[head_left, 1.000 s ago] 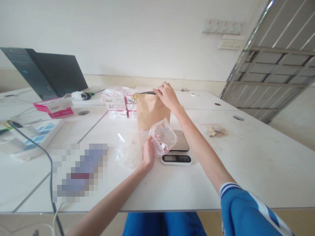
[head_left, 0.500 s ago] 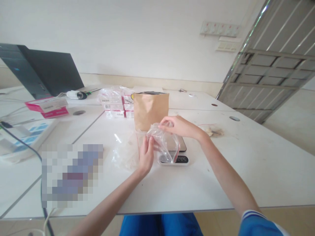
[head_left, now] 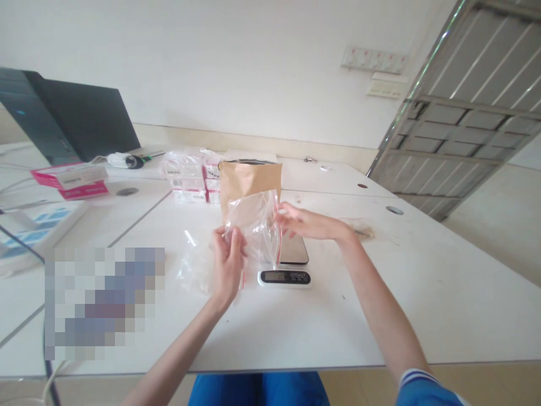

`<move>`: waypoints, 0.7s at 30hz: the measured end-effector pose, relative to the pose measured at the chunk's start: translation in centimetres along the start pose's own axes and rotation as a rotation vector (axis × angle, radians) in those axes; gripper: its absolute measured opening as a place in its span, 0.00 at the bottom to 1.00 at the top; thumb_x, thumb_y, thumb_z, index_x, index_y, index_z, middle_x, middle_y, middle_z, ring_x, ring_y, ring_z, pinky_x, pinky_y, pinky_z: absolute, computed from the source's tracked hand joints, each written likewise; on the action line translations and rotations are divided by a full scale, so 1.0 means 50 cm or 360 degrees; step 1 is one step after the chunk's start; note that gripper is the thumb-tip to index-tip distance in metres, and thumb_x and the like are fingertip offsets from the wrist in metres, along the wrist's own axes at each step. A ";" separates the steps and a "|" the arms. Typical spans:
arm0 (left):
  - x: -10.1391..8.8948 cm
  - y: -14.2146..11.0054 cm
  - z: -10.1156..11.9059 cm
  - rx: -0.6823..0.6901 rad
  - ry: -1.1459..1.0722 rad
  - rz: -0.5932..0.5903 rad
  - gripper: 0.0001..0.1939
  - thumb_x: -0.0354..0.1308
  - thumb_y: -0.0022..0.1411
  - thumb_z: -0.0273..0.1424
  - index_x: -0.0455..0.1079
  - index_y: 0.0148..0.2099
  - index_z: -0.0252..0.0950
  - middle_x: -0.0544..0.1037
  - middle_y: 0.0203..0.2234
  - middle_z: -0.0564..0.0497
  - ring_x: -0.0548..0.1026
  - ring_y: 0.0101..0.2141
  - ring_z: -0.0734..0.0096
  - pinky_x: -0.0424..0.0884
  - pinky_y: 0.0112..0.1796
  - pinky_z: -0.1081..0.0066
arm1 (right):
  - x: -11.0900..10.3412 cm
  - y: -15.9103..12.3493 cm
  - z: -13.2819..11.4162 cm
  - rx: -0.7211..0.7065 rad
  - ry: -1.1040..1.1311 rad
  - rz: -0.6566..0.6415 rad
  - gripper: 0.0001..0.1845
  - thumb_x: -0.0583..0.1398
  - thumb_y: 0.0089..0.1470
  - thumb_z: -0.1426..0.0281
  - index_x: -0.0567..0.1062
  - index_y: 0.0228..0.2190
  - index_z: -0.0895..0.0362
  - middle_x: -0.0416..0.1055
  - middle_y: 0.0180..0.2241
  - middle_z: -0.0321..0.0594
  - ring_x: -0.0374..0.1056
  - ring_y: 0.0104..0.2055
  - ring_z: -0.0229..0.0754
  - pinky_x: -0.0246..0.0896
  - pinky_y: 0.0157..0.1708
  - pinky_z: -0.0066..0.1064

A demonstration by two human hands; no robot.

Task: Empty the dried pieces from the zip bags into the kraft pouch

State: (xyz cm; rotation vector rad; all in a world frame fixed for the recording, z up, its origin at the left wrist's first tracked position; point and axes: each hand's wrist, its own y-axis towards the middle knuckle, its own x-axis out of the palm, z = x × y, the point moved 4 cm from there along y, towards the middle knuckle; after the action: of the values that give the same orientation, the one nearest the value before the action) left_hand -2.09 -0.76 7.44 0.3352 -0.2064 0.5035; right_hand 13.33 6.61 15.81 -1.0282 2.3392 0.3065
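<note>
Both my hands hold up a clear zip bag (head_left: pixel 253 228) with red-edged seal strips, in front of a brown kraft paper bag (head_left: pixel 249 180) that stands upright. My left hand (head_left: pixel 227 265) grips the bag's left side. The fingertips of my right hand (head_left: pixel 308 221) pinch its right edge. Below the zip bag sits a digital kitchen scale (head_left: pixel 284 276), its metal platform partly hidden. To the left, a second clear plastic bag (head_left: pixel 195 270) lies on the white table (head_left: pixel 338 316).
Several plastic-wrapped boxes (head_left: pixel 185 177) stand stacked behind the paper bag. Farther left are a pink box (head_left: pixel 70 180), a dark laptop (head_left: pixel 80 115) and a pixelated patch (head_left: pixel 101 301). A small clear bag with brown bits (head_left: pixel 361 230) lies on the right.
My right hand has left the top of the paper bag and moved to the zip bag's edge. The zip bag has spread flatter and hangs upright between my hands. The view has shifted slightly.
</note>
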 end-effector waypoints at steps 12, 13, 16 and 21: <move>-0.056 0.028 0.038 0.0011 0.0496 0.0059 0.15 0.54 0.59 0.44 0.57 0.37 0.39 0.65 0.23 0.59 0.62 0.19 0.80 0.57 0.19 0.79 | -0.014 0.013 0.040 0.0000 -0.0053 -0.0491 0.13 0.57 0.57 0.63 0.69 0.42 0.56 0.77 0.35 0.41 0.74 0.39 0.39 0.65 0.42 0.32; -0.068 0.033 0.037 -0.0001 0.0583 0.0027 0.15 0.54 0.58 0.45 0.57 0.37 0.39 0.66 0.24 0.58 0.62 0.18 0.80 0.57 0.19 0.79 | -0.045 0.013 0.068 0.0139 -0.0216 -0.0324 0.14 0.57 0.57 0.62 0.71 0.43 0.55 0.76 0.40 0.42 0.73 0.43 0.40 0.65 0.45 0.32; -0.109 0.044 0.029 -0.0034 0.0944 -0.0042 0.18 0.50 0.59 0.48 0.58 0.40 0.39 0.71 0.28 0.54 0.67 0.20 0.75 0.61 0.20 0.75 | -0.156 -0.018 0.171 0.0873 -0.0836 0.0372 0.17 0.56 0.57 0.62 0.72 0.47 0.52 0.67 0.55 0.46 0.63 0.57 0.47 0.58 0.55 0.39; -0.140 0.033 0.005 0.0219 0.2037 0.0138 0.25 0.44 0.64 0.42 0.61 0.54 0.26 0.72 0.43 0.32 0.72 0.44 0.43 0.69 0.40 0.52 | -0.229 -0.102 0.300 0.1569 -0.1149 0.0744 0.37 0.62 0.52 0.62 0.60 0.57 0.69 0.47 0.61 0.73 0.44 0.64 0.72 0.47 0.54 0.65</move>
State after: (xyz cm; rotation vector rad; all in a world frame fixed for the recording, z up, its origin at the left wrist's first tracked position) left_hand -8.94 -2.54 6.19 0.0874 1.0609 0.7317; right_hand 29.37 16.27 10.23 0.1178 1.6569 -0.2699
